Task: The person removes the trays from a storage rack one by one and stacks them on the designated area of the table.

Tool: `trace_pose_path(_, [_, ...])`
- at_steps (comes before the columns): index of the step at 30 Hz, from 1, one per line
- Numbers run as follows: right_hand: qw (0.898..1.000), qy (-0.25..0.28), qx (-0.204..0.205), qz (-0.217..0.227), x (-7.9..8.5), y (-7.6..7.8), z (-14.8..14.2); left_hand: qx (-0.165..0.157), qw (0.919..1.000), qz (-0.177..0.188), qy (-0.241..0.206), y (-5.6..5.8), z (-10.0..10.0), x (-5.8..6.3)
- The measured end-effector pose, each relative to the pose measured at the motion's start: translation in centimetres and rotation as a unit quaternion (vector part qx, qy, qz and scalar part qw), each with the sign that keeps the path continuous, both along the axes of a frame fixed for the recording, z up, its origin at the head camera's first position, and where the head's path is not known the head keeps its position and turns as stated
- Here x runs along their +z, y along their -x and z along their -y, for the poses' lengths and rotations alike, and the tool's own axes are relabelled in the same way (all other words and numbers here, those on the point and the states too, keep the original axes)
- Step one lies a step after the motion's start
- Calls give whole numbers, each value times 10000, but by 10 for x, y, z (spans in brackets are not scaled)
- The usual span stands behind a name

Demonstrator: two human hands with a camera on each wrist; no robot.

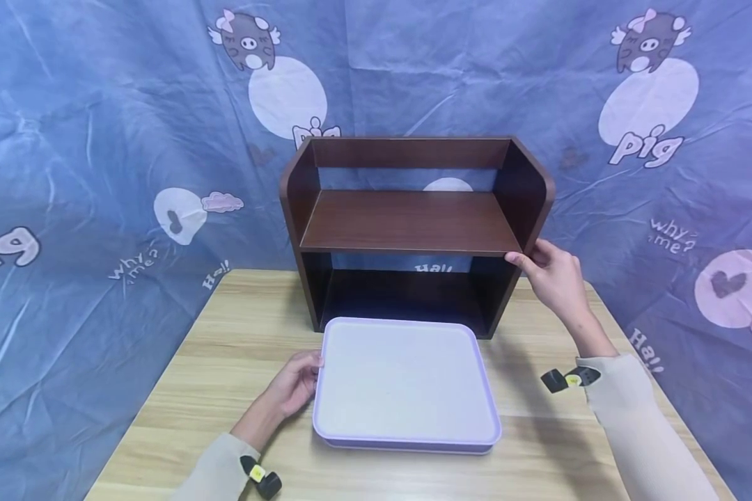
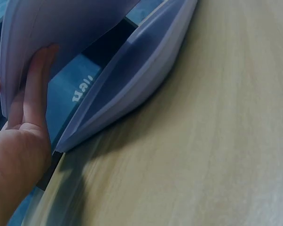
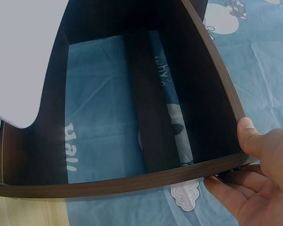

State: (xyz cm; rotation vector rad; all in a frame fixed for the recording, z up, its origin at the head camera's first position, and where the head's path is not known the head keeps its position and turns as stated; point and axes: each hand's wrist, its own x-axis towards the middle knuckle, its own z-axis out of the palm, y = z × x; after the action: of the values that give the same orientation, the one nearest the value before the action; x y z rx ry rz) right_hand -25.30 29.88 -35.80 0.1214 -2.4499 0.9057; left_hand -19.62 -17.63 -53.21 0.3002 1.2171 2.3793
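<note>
A pale tray [image 1: 407,383] with a lilac rim lies in front of the dark brown two-tier shelf [image 1: 407,221] in the head view. My left hand [image 1: 296,384] holds its left edge, thumb on one face and fingers on the other. The left wrist view shows that held tray [image 2: 66,28] tilted up from a second lilac piece [image 2: 153,77], shallow and rimmed, on the table. With the right hand [image 1: 559,280], I grip the shelf's right side where it meets the middle board. In the right wrist view, that hand's thumb presses the front edge [image 3: 221,162], fingers behind it.
The shelf stands at the back of a light wooden table [image 1: 238,313]. A blue printed cloth [image 1: 113,139] hangs behind and along both sides. Each wrist wears a black strap with a small camera; the right one [image 1: 567,380] is above the table's right part.
</note>
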Motion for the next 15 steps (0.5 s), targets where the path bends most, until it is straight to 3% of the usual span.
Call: trace_pose_path(15, [10000,7,-14,95,2,0,0,-108,9989,289,342,1,-4,-7])
